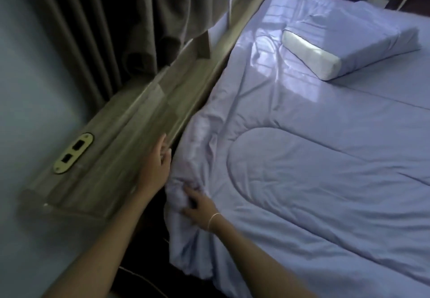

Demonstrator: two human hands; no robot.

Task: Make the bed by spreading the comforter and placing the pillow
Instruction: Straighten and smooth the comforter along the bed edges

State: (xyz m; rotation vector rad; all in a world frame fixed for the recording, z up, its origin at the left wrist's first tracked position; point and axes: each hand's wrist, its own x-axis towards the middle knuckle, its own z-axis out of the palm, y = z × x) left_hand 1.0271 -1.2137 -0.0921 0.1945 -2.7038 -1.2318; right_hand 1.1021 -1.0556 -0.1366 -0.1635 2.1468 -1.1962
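A pale lavender quilted comforter [314, 181] covers most of the bed, its left edge bunched and wrinkled beside the wooden ledge. My right hand [197, 207] grips a crumpled fold of that edge. My left hand [158, 158] reaches with fingers spread into the gap between the comforter edge and the ledge, touching the fabric. A pillow [349, 41] in a matching case, its white end showing, lies flat at the far right of the bed on the lavender sheet [267, 18].
A wooden ledge [130, 139] with a brass socket plate [73, 152] runs along the bed's left side. Dark grey curtains [116, 18] hang above it. A cable lies on the dark floor [144, 279] in the narrow gap below.
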